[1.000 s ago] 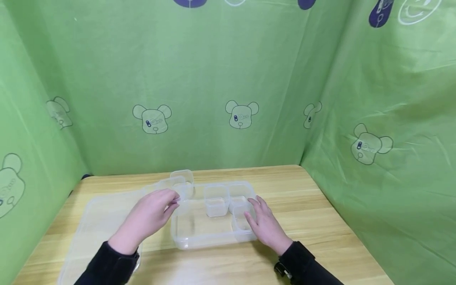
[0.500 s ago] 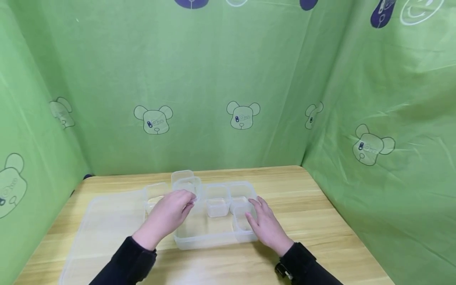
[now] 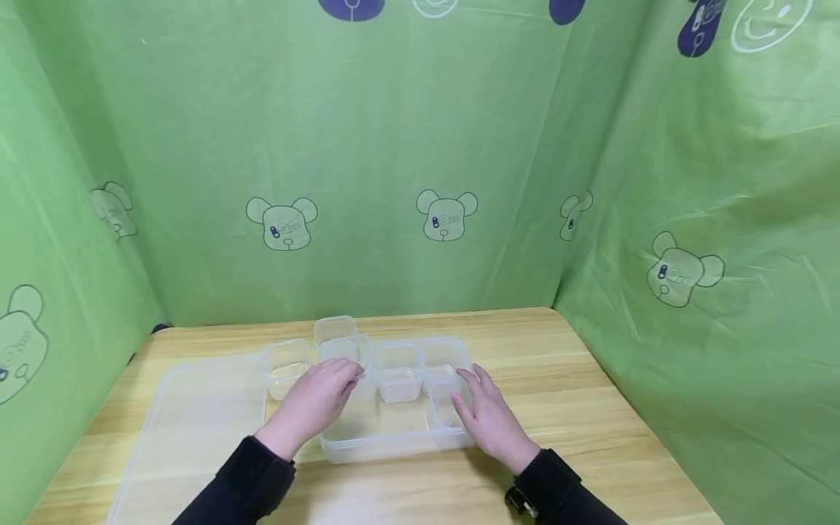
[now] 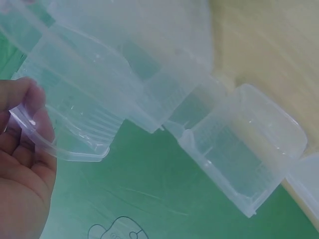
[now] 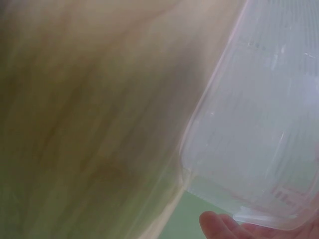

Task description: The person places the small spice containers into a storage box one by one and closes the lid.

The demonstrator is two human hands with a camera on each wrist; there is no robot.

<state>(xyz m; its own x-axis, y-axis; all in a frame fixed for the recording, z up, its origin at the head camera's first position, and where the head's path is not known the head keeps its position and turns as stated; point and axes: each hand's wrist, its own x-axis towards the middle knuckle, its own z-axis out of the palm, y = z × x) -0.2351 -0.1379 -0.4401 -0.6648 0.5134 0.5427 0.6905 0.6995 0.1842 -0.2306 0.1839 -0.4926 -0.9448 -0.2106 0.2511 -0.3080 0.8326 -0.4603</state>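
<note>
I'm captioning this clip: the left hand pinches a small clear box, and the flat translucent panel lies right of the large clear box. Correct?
The side is wrong: the head view shows the flat translucent panel lying left of the large clear box. The left hand does pinch a small clear box.

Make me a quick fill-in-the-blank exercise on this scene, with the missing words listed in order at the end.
1. The left hand grips the rim of a small container made of clear ____.
2. In the head view, the right hand is at the ____ end of the large container.
3. The flat lid lies to the ____ of the large container in that view.
4. The cloth behind the table is coloured ____.

Missing words: plastic; right; left; green.
</note>
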